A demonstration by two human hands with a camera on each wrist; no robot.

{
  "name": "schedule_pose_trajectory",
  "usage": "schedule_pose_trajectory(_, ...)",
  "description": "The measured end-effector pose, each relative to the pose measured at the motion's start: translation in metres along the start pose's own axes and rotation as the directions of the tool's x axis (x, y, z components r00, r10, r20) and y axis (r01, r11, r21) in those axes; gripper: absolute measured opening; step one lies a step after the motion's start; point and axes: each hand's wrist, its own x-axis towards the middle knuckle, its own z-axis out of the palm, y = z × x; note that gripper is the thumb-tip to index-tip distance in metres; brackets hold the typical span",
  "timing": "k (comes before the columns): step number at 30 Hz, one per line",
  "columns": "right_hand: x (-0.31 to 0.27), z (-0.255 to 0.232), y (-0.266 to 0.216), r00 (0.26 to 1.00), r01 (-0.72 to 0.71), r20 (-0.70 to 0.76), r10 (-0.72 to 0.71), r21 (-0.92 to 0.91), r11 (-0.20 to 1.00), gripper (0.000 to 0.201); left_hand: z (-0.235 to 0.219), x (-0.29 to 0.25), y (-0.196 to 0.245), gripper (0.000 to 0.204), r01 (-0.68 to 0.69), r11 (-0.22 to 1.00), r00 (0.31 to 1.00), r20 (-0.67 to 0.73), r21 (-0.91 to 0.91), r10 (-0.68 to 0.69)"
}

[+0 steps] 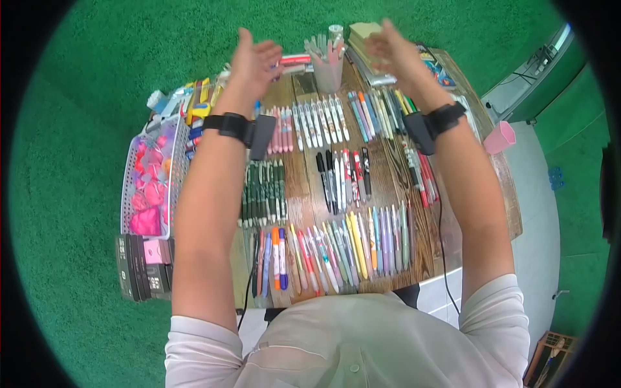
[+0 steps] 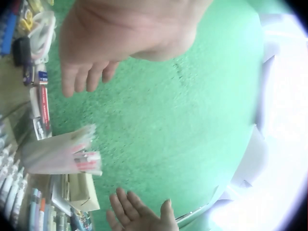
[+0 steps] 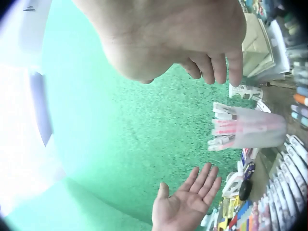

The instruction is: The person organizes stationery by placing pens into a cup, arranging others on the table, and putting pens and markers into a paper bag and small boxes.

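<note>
Both hands are raised over the far edge of the table, palms facing each other, holding nothing. In the head view the left hand (image 1: 255,63) is up at the left of a translucent pen cup (image 1: 328,72), fingers extended. My right hand (image 1: 400,59) is on the cup's other side, by a stack of tan paper (image 1: 366,48), fingers spread. Rows of pens lie below: white pens (image 1: 320,123), dark green pens (image 1: 264,193), black and red pens (image 1: 344,176), and a long multicoloured row (image 1: 336,252). The left wrist view shows the cup (image 2: 57,154) between the hands.
A white basket (image 1: 127,187) of pink items stands at the left, with dark boxes (image 1: 132,266) below it. A pink cup (image 1: 499,138) is at the table's right edge. Yellow tools (image 1: 200,103) lie at the back left. Black cables hang beside both forearms.
</note>
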Motion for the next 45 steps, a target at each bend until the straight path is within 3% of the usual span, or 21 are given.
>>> schedule_pose_trajectory(2,-0.016,-0.02,-0.01,0.985,0.173,-0.043,-0.169,0.092,0.981,0.065,-0.012,-0.032,0.019,0.095,-0.094,0.996,0.995,-0.03,0.001,0.094)
schedule_pose_trajectory(4,-0.075,-0.007,-0.079,0.959,0.0,-0.25,0.134,0.471,0.882,0.032,-0.025,-0.065,0.037,0.091,-0.166,0.984,0.985,-0.053,-0.058,0.163)
schedule_pose_trajectory(6,-0.109,-0.007,-0.082,0.926,0.246,-0.366,-0.097,0.389,0.888,0.029,-0.024,-0.114,0.055,0.086,-0.235,0.966,0.968,-0.117,-0.111,0.223)
schedule_pose_trajectory(7,-0.103,-0.053,-0.066,0.956,0.257,-0.235,-0.175,0.387,0.886,0.044,-0.03,-0.132,0.058,0.086,-0.222,0.969,0.969,-0.131,-0.108,0.208)
schedule_pose_trajectory(8,-0.095,-0.103,-0.051,0.962,0.272,-0.098,-0.254,0.387,0.881,0.061,-0.039,-0.147,0.062,0.079,-0.294,0.946,0.948,-0.167,-0.136,0.27)
schedule_pose_trajectory(10,-0.126,-0.111,-0.063,0.899,0.224,0.168,-0.404,0.617,0.754,0.047,-0.071,-0.173,0.064,0.072,-0.362,0.918,0.92,-0.217,-0.159,0.325)
schedule_pose_trajectory(11,-0.136,-0.114,-0.066,0.901,0.21,0.177,-0.396,0.62,0.756,0.047,-0.091,-0.186,0.065,0.057,-0.363,0.873,0.926,-0.02,-0.326,0.377)
schedule_pose_trajectory(12,-0.144,-0.116,-0.068,0.854,0.23,0.215,-0.474,0.662,0.713,0.043,-0.108,-0.197,0.064,0.045,-0.322,0.814,0.88,0.165,-0.483,0.446)
schedule_pose_trajectory(13,-0.15,-0.119,-0.071,0.798,0.24,0.247,-0.55,0.706,0.666,0.039,-0.108,-0.209,0.065,0.045,-0.325,0.816,0.885,0.149,-0.477,0.44)
schedule_pose_trajectory(14,-0.156,-0.123,-0.078,0.801,0.217,0.26,-0.539,0.714,0.666,0.039,-0.105,-0.221,0.071,0.035,-0.363,0.799,0.885,0.09,-0.479,0.456)
schedule_pose_trajectory(16,-0.162,-0.133,-0.091,0.88,0.319,0.038,-0.474,0.692,0.647,0.026,-0.105,-0.238,0.078,0.033,-0.404,0.791,0.887,0.016,-0.459,0.462)
schedule_pose_trajectory(20,-0.164,-0.133,-0.107,0.905,0.303,0.002,-0.425,0.697,0.65,0.033,-0.106,-0.25,0.087,0.04,-0.445,0.791,0.86,0.045,-0.42,0.508)
schedule_pose_trajectory(22,-0.162,-0.112,-0.104,0.814,0.52,-0.057,-0.578,0.518,0.68,0.051,-0.108,-0.251,0.09,0.042,-0.46,0.812,0.857,0.06,-0.36,0.512)
schedule_pose_trajectory(25,-0.167,-0.094,-0.104,0.78,0.614,-0.134,-0.611,0.35,0.707,0.051,-0.108,-0.256,0.093,0.043,-0.434,0.83,0.872,0.069,-0.351,0.485)
schedule_pose_trajectory(26,-0.168,-0.089,-0.103,0.748,0.662,-0.153,-0.646,0.241,0.71,0.05,-0.107,-0.259,0.094,0.044,-0.494,0.815,0.849,0.034,-0.303,0.528)
schedule_pose_trajectory(27,-0.168,-0.083,-0.102,0.75,0.66,-0.153,-0.643,0.246,0.71,0.05,-0.107,-0.26,0.094,0.045,-0.55,0.796,0.822,0.002,-0.254,0.569)
schedule_pose_trajectory(29,-0.167,-0.076,-0.101,0.684,0.716,-0.274,-0.676,0.07,0.695,0.049,-0.108,-0.261,0.095,0.045,-0.569,0.791,0.814,-0.02,-0.226,0.58)
schedule_pose_trajectory(33,-0.159,-0.081,-0.098,0.696,0.708,-0.239,-0.677,0.069,0.703,0.048,-0.102,-0.26,0.091,0.047,-0.65,0.754,0.758,-0.149,-0.091,0.635)
schedule_pose_trajectory(38,-0.159,-0.084,-0.099,0.642,0.757,-0.261,-0.721,0.063,0.651,0.047,-0.113,-0.263,0.095,0.047,-0.638,0.766,0.769,-0.111,-0.078,0.629)
schedule_pose_trajectory(42,-0.168,-0.083,-0.105,0.646,0.754,-0.258,-0.718,0.069,0.654,0.046,-0.111,-0.263,0.093,0.047,-0.656,0.751,0.754,-0.102,-0.068,0.649)
schedule_pose_trajectory(45,-0.173,-0.084,-0.108,0.59,0.785,-0.343,-0.731,0.031,0.619,0.045,-0.115,-0.265,0.095,0.047,-0.653,0.751,0.757,-0.118,-0.098,0.643)
